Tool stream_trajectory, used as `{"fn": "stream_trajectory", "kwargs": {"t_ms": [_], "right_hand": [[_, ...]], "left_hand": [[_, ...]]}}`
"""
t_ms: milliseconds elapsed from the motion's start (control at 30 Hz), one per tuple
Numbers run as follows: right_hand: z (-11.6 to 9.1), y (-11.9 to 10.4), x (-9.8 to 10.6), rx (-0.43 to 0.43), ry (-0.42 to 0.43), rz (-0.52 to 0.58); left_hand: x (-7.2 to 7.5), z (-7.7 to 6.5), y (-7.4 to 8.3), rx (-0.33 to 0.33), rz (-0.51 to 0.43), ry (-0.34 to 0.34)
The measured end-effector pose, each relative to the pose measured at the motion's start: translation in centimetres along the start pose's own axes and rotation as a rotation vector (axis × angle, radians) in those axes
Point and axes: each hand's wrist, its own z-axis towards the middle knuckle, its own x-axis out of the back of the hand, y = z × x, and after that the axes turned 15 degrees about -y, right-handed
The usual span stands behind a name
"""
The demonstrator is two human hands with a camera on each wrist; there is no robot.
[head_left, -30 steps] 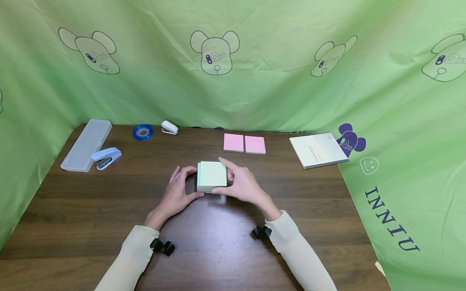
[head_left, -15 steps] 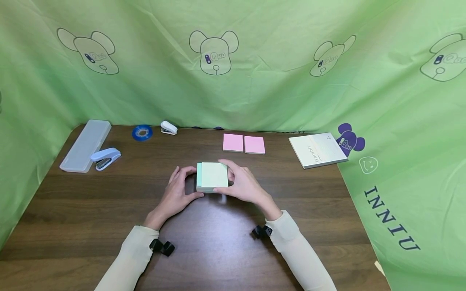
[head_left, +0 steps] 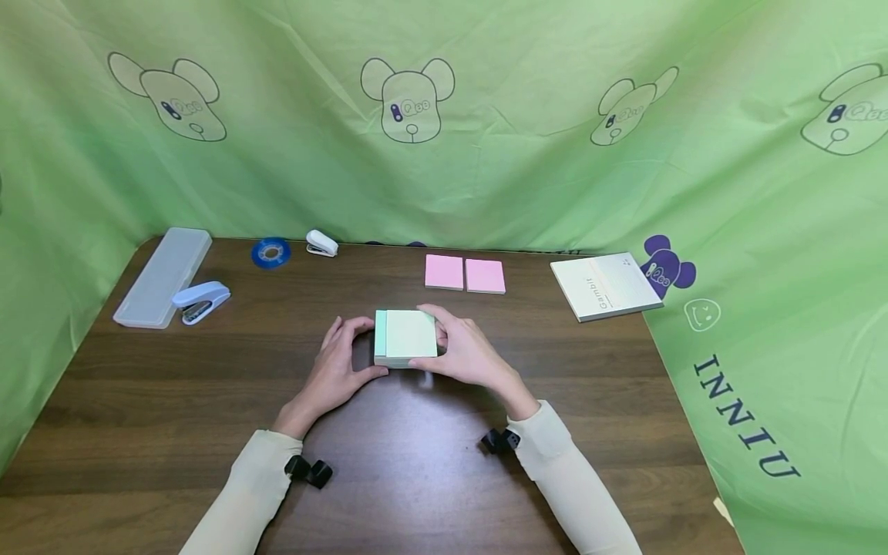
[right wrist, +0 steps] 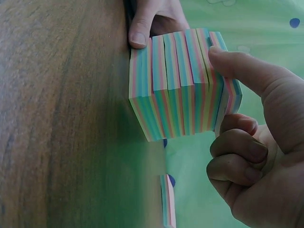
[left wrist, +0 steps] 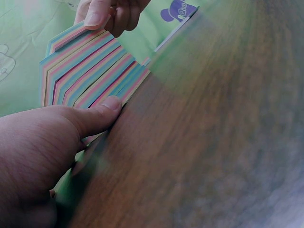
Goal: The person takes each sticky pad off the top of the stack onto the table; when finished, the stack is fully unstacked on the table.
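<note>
A tall stack of sticky note pads (head_left: pixel 381 339) stands on the table, its edges striped pink, yellow and blue in the left wrist view. On top lies a pale green sticky note pad (head_left: pixel 412 333), offset to the right, so a teal strip shows at the left. My left hand (head_left: pixel 336 366) grips the lower stack from the left, thumb at the near side, fingers at the far side. My right hand (head_left: pixel 468 351) pinches the top pad between thumb and index finger; its other fingers are curled in the right wrist view.
Two pink sticky note pads (head_left: pixel 444 271) lie behind the stack. At back left are a translucent case (head_left: pixel 163 277), a blue stapler (head_left: pixel 201 299), a blue tape roll (head_left: pixel 270 253) and a small white stapler (head_left: pixel 322 243). A white book (head_left: pixel 606 285) lies at the right.
The top pad has slid a little to the right with my right hand, baring a wider teal strip at its left. My left hand has stayed in place on the stack.
</note>
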Motion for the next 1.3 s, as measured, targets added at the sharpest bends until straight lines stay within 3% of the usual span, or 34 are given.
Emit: {"fn": "stream_trajectory", "kwargs": {"t_ms": [700, 1300], "right_hand": [[-0.2, 1.5, 0.9, 0.041, 0.019, 0.101], [-1.1, 2.7, 3.3, 0.042, 0.072, 0.134]], "left_hand": [[0.0, 0.0, 0.0, 0.033, -0.024, -0.023], [-0.1, 0.0, -0.1, 0.018, -0.004, -0.007]]}}
